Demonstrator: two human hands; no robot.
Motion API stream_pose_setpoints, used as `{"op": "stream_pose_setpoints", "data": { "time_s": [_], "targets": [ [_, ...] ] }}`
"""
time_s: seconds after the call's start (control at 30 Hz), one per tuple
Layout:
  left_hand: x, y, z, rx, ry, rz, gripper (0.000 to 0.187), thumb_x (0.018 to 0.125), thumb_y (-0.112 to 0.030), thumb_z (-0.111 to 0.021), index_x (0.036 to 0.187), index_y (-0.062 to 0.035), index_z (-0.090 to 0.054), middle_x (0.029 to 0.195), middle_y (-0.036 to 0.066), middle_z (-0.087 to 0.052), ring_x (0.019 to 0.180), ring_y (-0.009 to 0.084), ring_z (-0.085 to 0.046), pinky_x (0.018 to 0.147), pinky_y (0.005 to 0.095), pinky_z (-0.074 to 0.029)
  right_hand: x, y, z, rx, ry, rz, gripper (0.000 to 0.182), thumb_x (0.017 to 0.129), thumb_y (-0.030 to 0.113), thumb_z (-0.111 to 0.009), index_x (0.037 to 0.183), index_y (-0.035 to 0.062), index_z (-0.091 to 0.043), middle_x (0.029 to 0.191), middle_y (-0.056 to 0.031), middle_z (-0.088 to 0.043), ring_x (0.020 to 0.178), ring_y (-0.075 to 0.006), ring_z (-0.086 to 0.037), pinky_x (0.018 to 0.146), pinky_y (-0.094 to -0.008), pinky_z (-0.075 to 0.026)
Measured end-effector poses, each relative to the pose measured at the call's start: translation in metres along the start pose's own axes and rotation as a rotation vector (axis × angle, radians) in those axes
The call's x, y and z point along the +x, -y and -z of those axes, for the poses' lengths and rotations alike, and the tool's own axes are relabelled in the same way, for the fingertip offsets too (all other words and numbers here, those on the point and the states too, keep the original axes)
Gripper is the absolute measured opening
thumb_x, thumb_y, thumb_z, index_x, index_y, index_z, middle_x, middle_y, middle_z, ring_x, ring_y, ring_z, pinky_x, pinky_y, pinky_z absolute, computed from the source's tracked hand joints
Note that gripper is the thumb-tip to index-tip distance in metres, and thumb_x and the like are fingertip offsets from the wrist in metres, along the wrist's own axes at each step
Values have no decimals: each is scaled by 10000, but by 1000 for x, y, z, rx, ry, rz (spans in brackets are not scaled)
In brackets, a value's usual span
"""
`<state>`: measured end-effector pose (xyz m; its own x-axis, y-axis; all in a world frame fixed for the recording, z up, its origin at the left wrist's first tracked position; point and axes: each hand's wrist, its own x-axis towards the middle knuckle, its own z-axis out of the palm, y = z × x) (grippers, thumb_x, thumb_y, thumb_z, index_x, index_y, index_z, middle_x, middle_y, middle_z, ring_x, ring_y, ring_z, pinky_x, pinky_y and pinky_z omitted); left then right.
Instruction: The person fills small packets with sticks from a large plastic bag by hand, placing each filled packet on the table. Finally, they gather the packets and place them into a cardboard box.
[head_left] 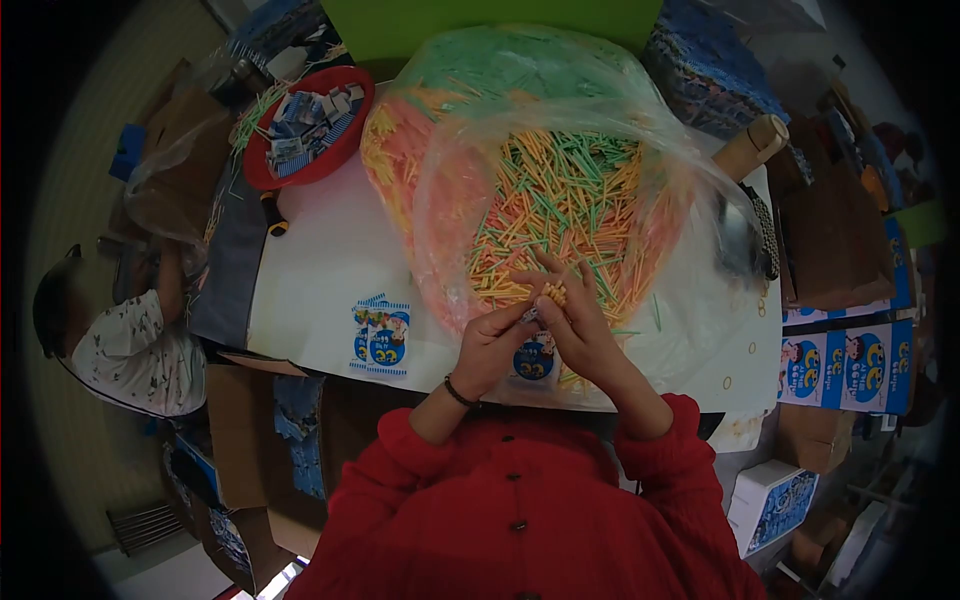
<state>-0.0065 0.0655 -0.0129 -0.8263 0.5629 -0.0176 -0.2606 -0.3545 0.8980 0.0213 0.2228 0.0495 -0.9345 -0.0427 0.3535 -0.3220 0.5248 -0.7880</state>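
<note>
My left hand (490,350) is closed, its fingertips pinching the top of a small blue-and-white printed packet (533,362). The packet hangs below, between my hands. Close against it, my right hand (585,340) grips a small bundle of thin yellow sticks (555,292), their ends showing between thumb and fingers. Just beyond both hands lies a large open clear plastic bag (440,190) full of loose green, yellow and pink sticks (560,190). More printed packets (383,338) lie overlapping on the white table, left of my left hand.
A red bowl (368,110) of small blue-and-white packets stands at the table's (310,290) far left, with a dark-handled tool (274,214) near it. Rubber bands (727,383) lie at right. Cardboard boxes (835,240) flank the table, and another person (140,345) sits at left.
</note>
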Motion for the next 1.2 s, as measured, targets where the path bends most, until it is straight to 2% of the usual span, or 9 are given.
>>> {"op": "stream_pose_setpoints", "data": {
  "time_s": [0.13,0.2,0.3,0.4,0.6,0.73,0.93,1.0,1.2],
  "targets": [
    [5,-4,-13,-101,-34,-3,404,895,19,-588,1295,-11,-541,1167,55,-625,1026,99,-590,889,250,-490,1,-7,10,-41,122,41,280,994,172,-436,1218,13,-488,1301,-123,-544,1293,-252,-439,1093,-409,-271],
    [8,-6,-5,-40,21,29,380,894,7,-599,1271,-6,-557,1153,55,-629,1012,94,-593,880,248,-493,-2,-12,9,483,227,-119,315,999,192,-426,1235,-8,-485,1288,-139,-535,1223,-217,-494,1034,-368,-359],
    [13,-8,-3,26,52,36,336,890,-13,-618,1224,0,-586,1128,55,-636,986,88,-598,863,248,-499,1,-10,9,636,172,-100,326,1014,199,-396,1214,-26,-522,1222,-140,-565,1163,-198,-524,987,-338,-411],
    [15,-6,1,28,56,21,326,884,-10,-624,1209,0,-591,1116,56,-638,982,94,-600,853,254,-506,4,-3,16,731,114,-255,297,1012,201,-407,1152,6,-583,1231,-146,-568,1175,-216,-516,1024,-345,-363],
    [9,-8,-6,-94,46,52,397,872,43,-609,1261,-5,-545,1133,71,-630,1029,130,-602,862,269,-515,13,2,25,645,-120,-126,308,1004,191,-440,1135,-14,-628,1262,-137,-554,1201,-228,-491,1037,-350,-346],
    [7,-9,-9,-30,62,60,382,871,61,-599,1244,-6,-550,1121,76,-636,1027,138,-610,861,276,-520,12,11,25,588,-19,-131,303,995,199,-466,1115,-7,-653,1247,-128,-557,1206,-226,-482,1035,-343,-338],
    [-12,-21,25,-158,31,5,298,886,21,-597,1179,-18,-564,1076,72,-657,983,146,-637,858,292,-531,7,5,51,420,-301,-218,270,994,186,-472,974,-13,-654,875,-24,-584,829,-109,-533,780,-257,-423],
    [-32,-49,36,-196,-66,-20,300,885,12,-599,1181,-21,-564,1068,82,-659,985,164,-642,863,308,-532,9,15,69,538,-89,-324,257,997,183,-467,905,0,-623,769,11,-546,685,-73,-480,641,-237,-408],
    [-90,-79,79,-102,-192,0,286,857,21,-618,1136,-5,-562,1063,136,-654,1005,232,-639,882,340,-523,-26,24,112,229,577,-457,189,965,162,-516,884,16,-604,742,-44,-589,658,-100,-547,626,-246,-445]
  ]
}}
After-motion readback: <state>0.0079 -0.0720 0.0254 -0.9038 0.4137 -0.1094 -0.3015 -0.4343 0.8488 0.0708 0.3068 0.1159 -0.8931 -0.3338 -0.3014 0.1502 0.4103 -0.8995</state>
